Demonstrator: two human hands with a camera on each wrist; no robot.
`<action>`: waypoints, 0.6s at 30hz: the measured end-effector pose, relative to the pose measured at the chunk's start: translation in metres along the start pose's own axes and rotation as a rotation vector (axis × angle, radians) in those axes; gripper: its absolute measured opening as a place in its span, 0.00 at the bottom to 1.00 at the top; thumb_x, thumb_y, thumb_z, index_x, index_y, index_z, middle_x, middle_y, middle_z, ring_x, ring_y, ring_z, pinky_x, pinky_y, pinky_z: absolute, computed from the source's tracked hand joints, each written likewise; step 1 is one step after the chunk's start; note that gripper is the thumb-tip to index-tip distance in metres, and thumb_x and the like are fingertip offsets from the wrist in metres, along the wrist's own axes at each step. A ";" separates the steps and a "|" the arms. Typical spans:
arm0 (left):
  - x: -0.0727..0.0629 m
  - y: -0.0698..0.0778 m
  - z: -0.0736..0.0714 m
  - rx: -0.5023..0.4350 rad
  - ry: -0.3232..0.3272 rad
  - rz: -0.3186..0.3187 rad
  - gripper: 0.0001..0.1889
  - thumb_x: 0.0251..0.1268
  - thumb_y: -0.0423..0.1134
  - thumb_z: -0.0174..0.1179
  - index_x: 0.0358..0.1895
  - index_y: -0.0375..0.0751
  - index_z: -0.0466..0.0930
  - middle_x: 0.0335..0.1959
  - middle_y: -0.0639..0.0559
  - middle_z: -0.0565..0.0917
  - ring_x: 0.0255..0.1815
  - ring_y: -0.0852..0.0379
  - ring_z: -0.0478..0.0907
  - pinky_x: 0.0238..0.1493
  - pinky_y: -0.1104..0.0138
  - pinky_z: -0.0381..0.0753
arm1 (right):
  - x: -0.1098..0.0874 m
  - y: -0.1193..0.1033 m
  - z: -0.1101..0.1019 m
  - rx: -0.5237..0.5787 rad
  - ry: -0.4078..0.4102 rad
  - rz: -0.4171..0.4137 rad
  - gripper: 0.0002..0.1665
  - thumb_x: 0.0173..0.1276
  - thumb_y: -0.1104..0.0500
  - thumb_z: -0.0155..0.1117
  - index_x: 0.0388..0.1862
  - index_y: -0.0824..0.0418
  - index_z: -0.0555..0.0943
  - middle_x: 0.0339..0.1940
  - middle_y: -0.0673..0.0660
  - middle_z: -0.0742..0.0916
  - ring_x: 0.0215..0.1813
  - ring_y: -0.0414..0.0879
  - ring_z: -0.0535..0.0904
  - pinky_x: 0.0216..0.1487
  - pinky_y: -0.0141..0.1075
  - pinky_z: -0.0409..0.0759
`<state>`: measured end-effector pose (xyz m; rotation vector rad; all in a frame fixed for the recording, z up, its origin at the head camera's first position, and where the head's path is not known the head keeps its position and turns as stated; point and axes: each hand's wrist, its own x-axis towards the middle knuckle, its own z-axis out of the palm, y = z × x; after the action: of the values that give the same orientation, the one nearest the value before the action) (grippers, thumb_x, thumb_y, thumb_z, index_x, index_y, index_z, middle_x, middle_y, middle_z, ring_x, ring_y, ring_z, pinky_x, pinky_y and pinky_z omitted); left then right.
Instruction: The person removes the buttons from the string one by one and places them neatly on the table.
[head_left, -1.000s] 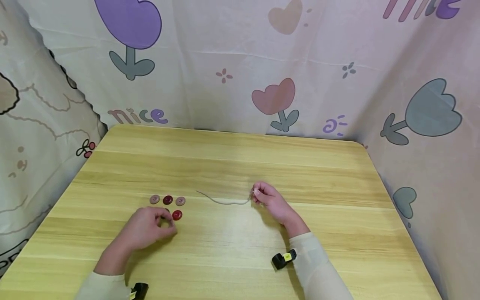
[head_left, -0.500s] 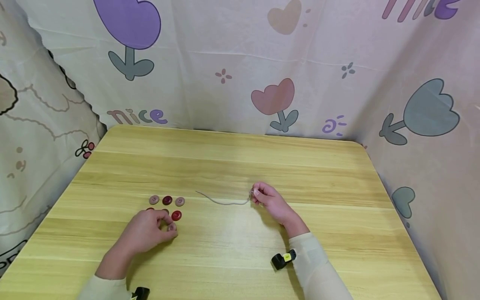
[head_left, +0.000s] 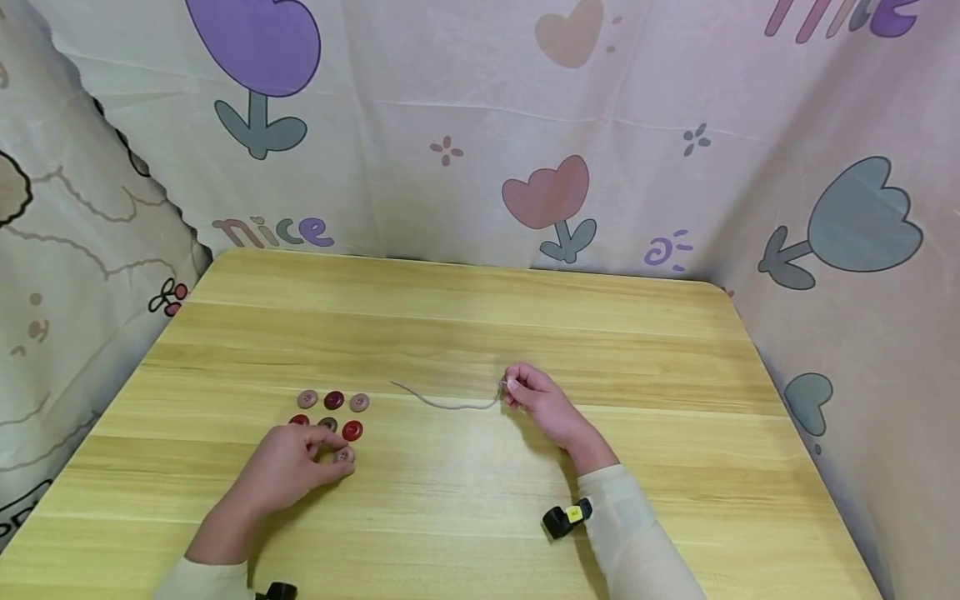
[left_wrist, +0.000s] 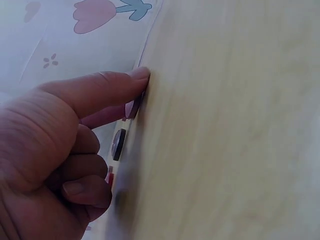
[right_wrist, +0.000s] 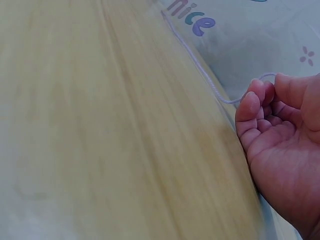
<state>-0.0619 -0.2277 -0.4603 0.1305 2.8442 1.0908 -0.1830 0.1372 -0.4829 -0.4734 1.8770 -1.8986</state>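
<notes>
My left hand (head_left: 281, 471) holds a pinkish button (head_left: 343, 455) by its edges between thumb and index finger, low at the table surface. In the left wrist view, that button (left_wrist: 131, 108) shows partly behind the fingers. Just beyond the hand, a red button (head_left: 352, 431), a brown button (head_left: 327, 424) and another red button (head_left: 299, 420), partly covered, lie in a row. Farther back lie a dark red button (head_left: 334, 401) and two pinkish ones. My right hand (head_left: 543, 406) pinches one end of a thin pale string (head_left: 450, 407), whose free end trails left on the table.
The light wooden table (head_left: 465, 333) carries all of this. A patterned cloth (head_left: 420, 192) hangs behind it and along both sides. A small black camera (head_left: 566, 518) sits at the right wrist, another black camera (head_left: 281, 591) at the left.
My left hand has drawn slightly toward me, and the pinkish button between its fingers has come into view. More of the red and brown buttons shows. The right hand and string stay still.
</notes>
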 end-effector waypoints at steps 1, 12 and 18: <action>0.000 -0.001 0.001 -0.009 0.002 -0.001 0.08 0.50 0.46 0.78 0.33 0.53 0.90 0.12 0.61 0.64 0.15 0.64 0.59 0.19 0.68 0.62 | 0.000 0.000 0.000 -0.002 0.001 0.001 0.13 0.81 0.63 0.45 0.45 0.76 0.69 0.36 0.59 0.75 0.39 0.49 0.71 0.42 0.36 0.72; -0.001 -0.006 0.002 -0.058 0.009 -0.017 0.10 0.49 0.46 0.79 0.33 0.52 0.90 0.11 0.61 0.63 0.15 0.64 0.58 0.21 0.68 0.65 | 0.000 0.000 -0.001 -0.001 0.007 0.003 0.12 0.81 0.63 0.45 0.44 0.74 0.69 0.36 0.59 0.75 0.40 0.49 0.71 0.43 0.36 0.72; -0.001 -0.008 0.002 -0.064 0.001 -0.022 0.11 0.48 0.47 0.79 0.34 0.52 0.91 0.11 0.60 0.63 0.15 0.64 0.58 0.20 0.68 0.64 | 0.001 0.000 0.000 0.005 0.009 0.006 0.12 0.81 0.63 0.46 0.44 0.74 0.68 0.36 0.59 0.75 0.40 0.49 0.71 0.42 0.36 0.72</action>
<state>-0.0611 -0.2324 -0.4670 0.0934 2.8009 1.1761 -0.1836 0.1370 -0.4829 -0.4580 1.8762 -1.9041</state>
